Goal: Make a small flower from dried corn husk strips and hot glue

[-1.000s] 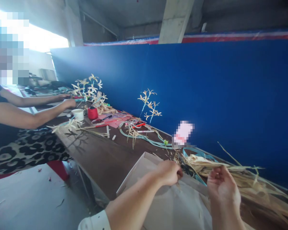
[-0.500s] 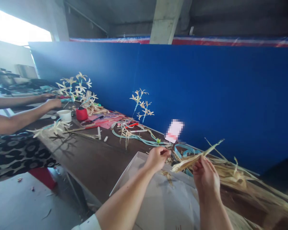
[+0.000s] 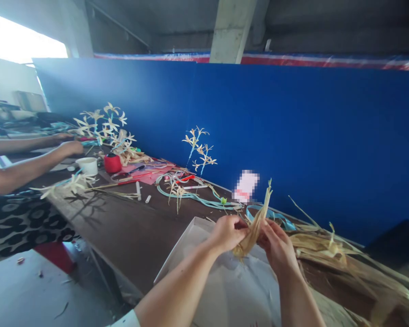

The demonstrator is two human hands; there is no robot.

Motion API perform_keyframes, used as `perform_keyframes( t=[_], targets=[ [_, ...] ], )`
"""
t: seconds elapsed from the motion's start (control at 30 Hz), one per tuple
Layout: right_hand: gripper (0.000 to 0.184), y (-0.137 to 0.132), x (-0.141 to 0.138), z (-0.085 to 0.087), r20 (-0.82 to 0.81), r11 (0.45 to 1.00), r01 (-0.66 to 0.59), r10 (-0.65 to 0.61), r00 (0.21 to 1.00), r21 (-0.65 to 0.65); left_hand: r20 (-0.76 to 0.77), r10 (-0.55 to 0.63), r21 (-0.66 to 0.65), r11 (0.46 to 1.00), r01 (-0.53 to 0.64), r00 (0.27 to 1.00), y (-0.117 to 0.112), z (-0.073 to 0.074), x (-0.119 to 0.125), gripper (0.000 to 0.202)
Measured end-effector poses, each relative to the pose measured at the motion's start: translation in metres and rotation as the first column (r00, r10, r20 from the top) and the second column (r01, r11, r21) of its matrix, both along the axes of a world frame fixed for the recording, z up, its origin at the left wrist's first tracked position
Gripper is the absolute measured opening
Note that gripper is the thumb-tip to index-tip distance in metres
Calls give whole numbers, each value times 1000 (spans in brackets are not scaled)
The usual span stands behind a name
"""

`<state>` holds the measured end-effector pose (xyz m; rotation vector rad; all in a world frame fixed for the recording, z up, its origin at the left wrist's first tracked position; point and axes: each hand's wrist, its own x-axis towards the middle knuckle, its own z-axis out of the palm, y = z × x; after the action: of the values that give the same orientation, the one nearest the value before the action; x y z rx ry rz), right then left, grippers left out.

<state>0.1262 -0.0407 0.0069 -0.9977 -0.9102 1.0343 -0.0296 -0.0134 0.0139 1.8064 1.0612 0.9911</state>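
My left hand (image 3: 227, 232) and my right hand (image 3: 276, 247) are closed together on one dried straw-coloured husk strip (image 3: 256, 222). The strip stands nearly upright between them, its tip pointing up toward the blue wall. Both hands hover over a white sheet of paper (image 3: 221, 286) lying on the dark wooden table (image 3: 129, 227). A heap of dried husks (image 3: 330, 250) lies just right of my right hand.
A co-worker's arms (image 3: 30, 159) reach over the table's far left end, by a white cup (image 3: 87, 165) and a red thread spool (image 3: 112, 162). Husk flowers on stems (image 3: 198, 147), light blue strips (image 3: 191, 196) and scissors lie mid-table. A blue wall panel (image 3: 293, 136) bounds the far side.
My right hand lifted a husk strip off the heap and brought it left. It swung from lying flat to upright, and my left hand has closed on its lower end.
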Motion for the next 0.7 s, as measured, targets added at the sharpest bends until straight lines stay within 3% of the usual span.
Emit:
perform_keyframes(
  t=[0.07,0.13,0.2,0.27,0.3,0.33,0.4,0.5,0.57,0.6,0.67,0.7],
  targets=[
    [31,1,-2,-2,126,999,-42,44,991,-20,8,28,17,999,-28,1000,1,-1,1,29],
    [31,5,1,-2,184,999,7,0,983,-35,25,57,35,998,-58,998,2,-2,3,29],
    [34,10,11,0,123,983,179,-173,977,-40,50,94,56,994,-97,994,2,-3,5,28],
    [33,15,25,5,-35,896,439,-442,896,-60,64,130,54,990,-134,989,3,-3,6,28],
    [30,18,32,8,-119,849,523,-529,841,-74,60,143,43,988,-145,988,3,-4,7,28],
    [27,20,37,12,-153,839,534,-544,825,-108,47,156,28,987,-157,987,3,-4,7,28],
    [24,24,43,19,-75,855,489,-506,859,-171,-3,171,4,985,-171,985,3,-5,9,26],
    [24,41,31,33,283,894,416,-360,889,-167,-136,144,-13,989,-148,980,-1,-8,12,23],
    [24,64,12,44,568,918,382,-260,781,-104,-220,124,-17,991,-131,968,-3,-9,15,24],
    [24,79,0,49,699,936,344,-198,688,-74,-255,126,-37,990,-139,959,-4,-10,16,25],
    [26,113,-24,56,913,968,236,-16,407,-88,-265,126,-66,987,-149,956,-5,-10,17,26],
    [23,132,-36,57,934,972,206,31,357,-111,-246,149,-96,980,-177,958,-5,-10,17,25]
  ],
)
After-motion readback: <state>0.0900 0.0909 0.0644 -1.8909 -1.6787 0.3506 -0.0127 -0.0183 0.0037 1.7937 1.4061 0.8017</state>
